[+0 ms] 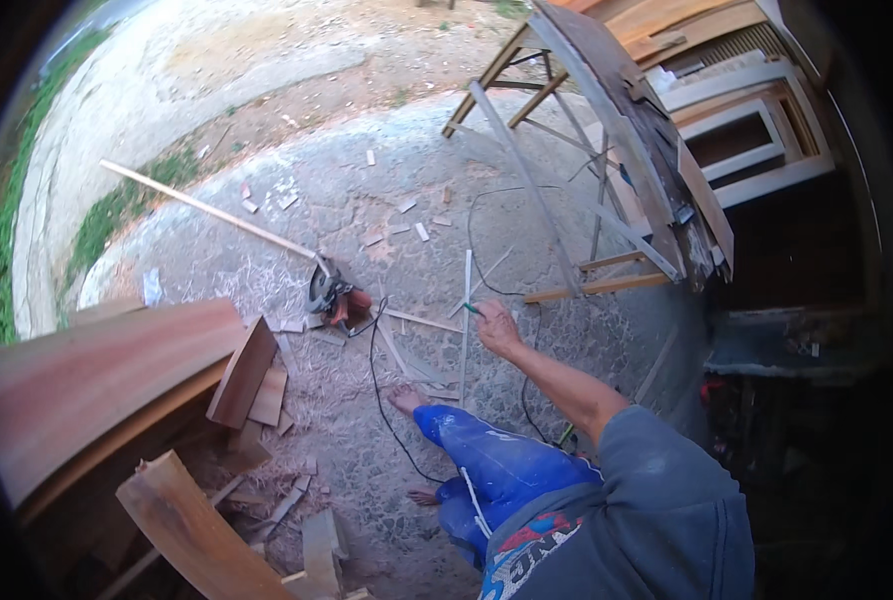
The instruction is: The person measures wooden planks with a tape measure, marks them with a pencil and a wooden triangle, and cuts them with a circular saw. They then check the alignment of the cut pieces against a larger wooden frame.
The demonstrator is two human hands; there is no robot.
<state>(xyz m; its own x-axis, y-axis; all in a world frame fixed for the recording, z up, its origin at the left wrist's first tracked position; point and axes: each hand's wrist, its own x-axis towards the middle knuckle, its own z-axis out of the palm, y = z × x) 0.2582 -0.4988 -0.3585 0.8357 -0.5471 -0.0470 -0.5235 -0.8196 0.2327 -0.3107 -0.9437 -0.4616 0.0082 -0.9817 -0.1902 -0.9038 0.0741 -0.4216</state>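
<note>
My right hand (497,327) is pinched closed on a small green stick-like thing (472,309), perhaps a pencil; its exact kind is too small to tell. Just beyond the fingertips a thin pale strip (466,352) lies along the concrete floor. Further left, a circular saw (332,292) with a red and dark body rests on the ground. One end of a long wooden strip (209,212) meets the saw. My left hand is out of sight.
A black cord (374,365) runs from the saw past my bare foot (406,400). Wooden boards (106,375) and offcuts (268,396) pile up at left. A worktable (626,120) stands at upper right, near white frames (746,135). Shavings and small wood pieces litter the floor.
</note>
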